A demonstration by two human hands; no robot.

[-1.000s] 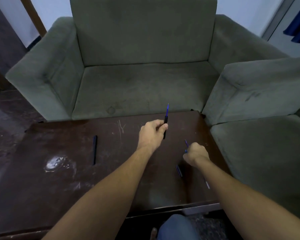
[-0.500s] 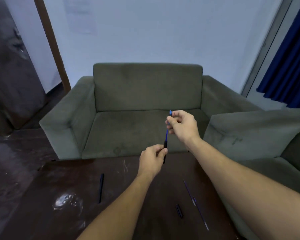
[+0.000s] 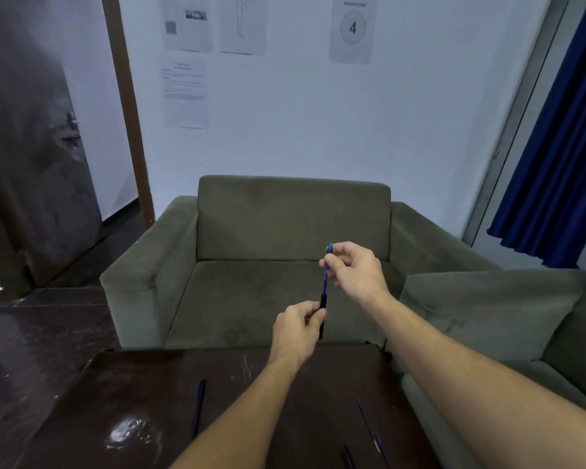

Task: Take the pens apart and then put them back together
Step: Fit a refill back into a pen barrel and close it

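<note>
— Head view first: what have we got in our hands?

— Our left hand (image 3: 296, 328) is curled closed around a black pen barrel (image 3: 322, 316), held nearly upright in front of the green sofa (image 3: 285, 231), just past the far edge of the dark table (image 3: 142, 384). A thin blue refill (image 3: 325, 282) sticks up out of the barrel's top.

— And the right?

— Our right hand (image 3: 356, 269) sits just above the left, thumb and forefinger pinched shut on a small blue piece (image 3: 329, 253) at the refill's upper end. The other fingers are loosely curled. We can't tell whether that blue piece is joined to the refill or only touching it.

— What lies on the table?

— A whole dark pen (image 3: 198, 407) lies to the left of our left forearm, pointing away from us, with a pale smudge (image 3: 129, 433) on the wood just beside it. To the right, between our two forearms, a second thin refill (image 3: 367, 423) lies slantwise, and near the bottom edge a short dark pen part (image 3: 347, 456) is partly cut off by the frame.

— Beyond that?

— Papers (image 3: 186, 93) hang on the white wall, a blue curtain (image 3: 562, 147) at the right.
</note>
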